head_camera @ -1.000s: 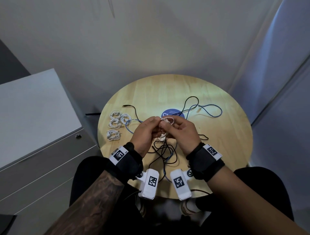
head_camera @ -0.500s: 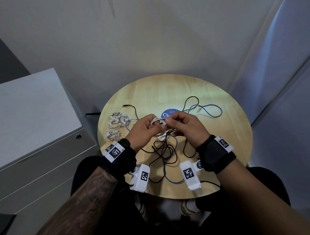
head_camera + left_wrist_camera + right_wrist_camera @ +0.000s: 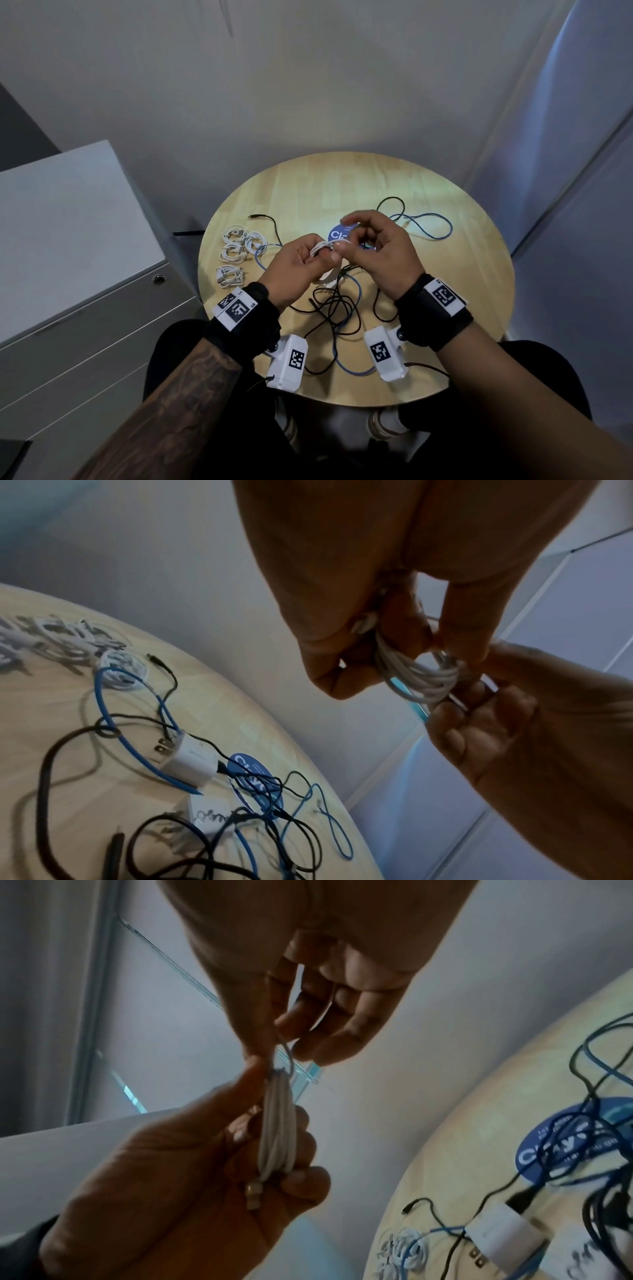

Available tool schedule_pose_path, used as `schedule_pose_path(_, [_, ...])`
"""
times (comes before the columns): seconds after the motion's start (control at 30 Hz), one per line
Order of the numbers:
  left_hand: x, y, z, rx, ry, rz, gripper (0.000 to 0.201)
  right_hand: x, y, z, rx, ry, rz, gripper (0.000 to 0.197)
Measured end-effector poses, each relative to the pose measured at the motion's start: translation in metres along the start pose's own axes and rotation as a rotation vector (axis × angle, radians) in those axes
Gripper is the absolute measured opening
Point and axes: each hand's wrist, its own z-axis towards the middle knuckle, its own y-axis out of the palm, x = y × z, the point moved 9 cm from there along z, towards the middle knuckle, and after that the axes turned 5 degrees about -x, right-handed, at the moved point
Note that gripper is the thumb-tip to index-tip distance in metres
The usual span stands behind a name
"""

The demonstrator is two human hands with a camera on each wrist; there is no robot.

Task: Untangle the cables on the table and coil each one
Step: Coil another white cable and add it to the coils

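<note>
Above the round wooden table (image 3: 472, 318), my left hand (image 3: 301, 262) grips a small coil of white cable (image 3: 325, 247), fingers curled round the bundle (image 3: 418, 680) (image 3: 277, 1131). Its metal plug (image 3: 253, 1194) sticks out below my left fingers. My right hand (image 3: 373, 246) pinches the coil's loose end (image 3: 286, 1047) between thumb and forefinger, the other fingers spread. Under both hands lies a tangle of black cable (image 3: 337, 308) and blue cable (image 3: 428, 229), with a white charger block (image 3: 185, 758) among them.
Several white coiled cables (image 3: 236, 251) lie at the table's left edge. A blue round sticker (image 3: 337, 234) marks the table's middle. A grey drawer cabinet (image 3: 68, 257) stands close on the left. Walls close in behind and to the right.
Both hands have risen slightly and shifted away from me with the white coil. The right hand has gone from a closed grip to a pinch with its fingers fanned out.
</note>
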Motion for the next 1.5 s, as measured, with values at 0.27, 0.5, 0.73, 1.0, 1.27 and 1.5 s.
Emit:
schedule_pose_path(0.27, [-0.012,0.003,0.001,0.039,-0.014,-0.094,0.02,0.033,0.018,-0.005,-0.178,0.346,0.246,0.018])
schedule_pose_path(0.5, [-0.025,0.018,0.001,-0.046,-0.157,-0.318,0.025,-0.001,-0.033,0.018,0.2,0.098,-0.056,0.031])
schedule_pose_path(0.73, [-0.009,0.001,0.013,-0.009,-0.064,-0.11,0.008,-0.001,-0.043,0.024,0.295,0.073,-0.038,0.02])
schedule_pose_path(1.0, [-0.013,-0.011,0.016,0.175,-0.024,-0.264,0.021,0.025,-0.001,0.011,-0.071,0.135,-0.201,0.018])
schedule_pose_path(1.27, [-0.018,-0.006,0.011,0.186,-0.02,-0.133,0.017,0.053,0.016,-0.001,-0.023,0.423,0.215,0.03])
schedule_pose_path(1.5, [-0.026,0.003,0.011,0.154,-0.022,-0.203,0.016,0.046,0.03,-0.004,-0.182,0.338,0.06,0.024])
